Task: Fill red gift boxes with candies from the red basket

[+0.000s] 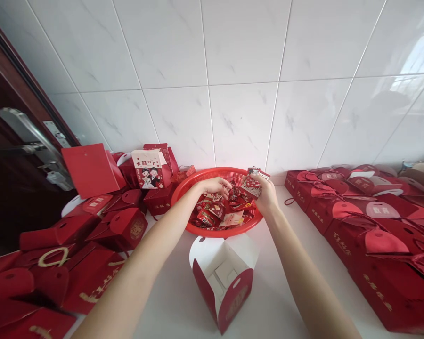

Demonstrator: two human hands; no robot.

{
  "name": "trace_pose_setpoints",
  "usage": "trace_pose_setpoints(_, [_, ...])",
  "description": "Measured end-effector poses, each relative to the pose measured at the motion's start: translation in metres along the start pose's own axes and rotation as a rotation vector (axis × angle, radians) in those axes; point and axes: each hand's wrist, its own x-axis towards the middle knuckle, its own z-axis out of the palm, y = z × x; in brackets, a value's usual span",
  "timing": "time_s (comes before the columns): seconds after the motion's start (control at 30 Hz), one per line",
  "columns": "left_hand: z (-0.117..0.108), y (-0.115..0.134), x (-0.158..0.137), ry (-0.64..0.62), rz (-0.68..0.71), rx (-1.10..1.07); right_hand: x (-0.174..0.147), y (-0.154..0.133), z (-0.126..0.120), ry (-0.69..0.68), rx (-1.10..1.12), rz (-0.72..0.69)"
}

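Bare forearms (144, 254) were stretched up from the bottom edge, and between them, at lower centre, an open box (235, 301) was set on the white table (173, 296), flaps spread, pale inside shown! Just beyond, mid-frame, a red basket (217, 232) was seen, heaped with sweets (207, 217). Over its right side, small printed packets (253, 183) were gripped, the right hand (267, 192) clamped on them. Over its upper middle, the left hand (216, 187) was held with fingers apart, loosely curled above the sweets. Along the right, red gift boxes (353, 245) were packed in rows; at lower left, more cartons (92, 278) were crowded together. Above those, a door handle (21, 127) was glimpsed.
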Motion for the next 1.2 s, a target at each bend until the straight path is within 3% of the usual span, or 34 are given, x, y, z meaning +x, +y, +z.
trace_pose_setpoints(0.13, [0.0, 0.014, -0.02, 0.177, 0.282, -0.304, -0.004, -0.006, 0.003, -0.089, 0.019, 0.08])
trace_pose_setpoints(0.3, [0.015, 0.031, -0.062, 0.335, 0.588, -0.648, -0.021, -0.023, 0.016, -0.26, -0.057, 0.119])
trace_pose_setpoints(0.5, [0.042, 0.039, -0.103, 0.422, 0.708, -0.765, -0.054, -0.033, 0.032, -0.488, -0.181, 0.108])
trace_pose_setpoints(0.63, [0.056, 0.041, -0.126, 0.398, 0.734, -0.718, -0.072, -0.038, 0.033, -0.482, -0.244, 0.041])
trace_pose_setpoints(0.8, [0.042, 0.03, -0.147, 0.377, 0.647, -0.595, -0.089, -0.065, 0.025, -0.446, -0.386, -0.009])
trace_pose_setpoints(0.93, [0.017, 0.008, -0.155, 0.373, 0.444, -0.202, -0.105, -0.089, 0.021, -0.529, -0.583, -0.062])
trace_pose_setpoints(1.07, [0.007, -0.005, -0.158, 0.238, 0.32, 0.142, -0.115, -0.097, 0.021, -0.637, -0.788, -0.125])
trace_pose_setpoints(1.2, [0.001, -0.004, -0.15, 0.283, 0.16, 0.473, -0.117, -0.099, 0.02, -0.6, -0.834, -0.172])
